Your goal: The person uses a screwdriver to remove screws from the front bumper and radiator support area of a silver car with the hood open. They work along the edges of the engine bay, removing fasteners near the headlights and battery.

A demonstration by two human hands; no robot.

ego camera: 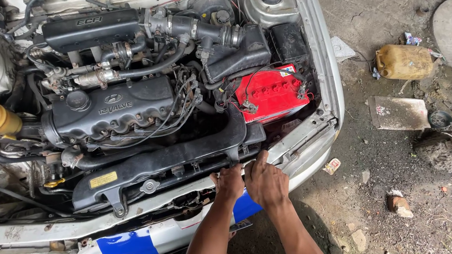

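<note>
Black plastic is what both hands are touching: the long radiator shroud (180,158) at the front of the open engine bay. The left hand (231,182) is curling its grip tight around the shroud's lower edge. The right hand (266,182) is lying just beside it, its grip spread, with the thumb poking up against the shroud's corner. Under the hands, the silver front bar (300,141) of the car is running across. A little farther back, a red battery (271,93) is sitting near the shroud. Off on the dirt ground (394,178), well apart, a yellow jug (404,62) is lying.
</note>
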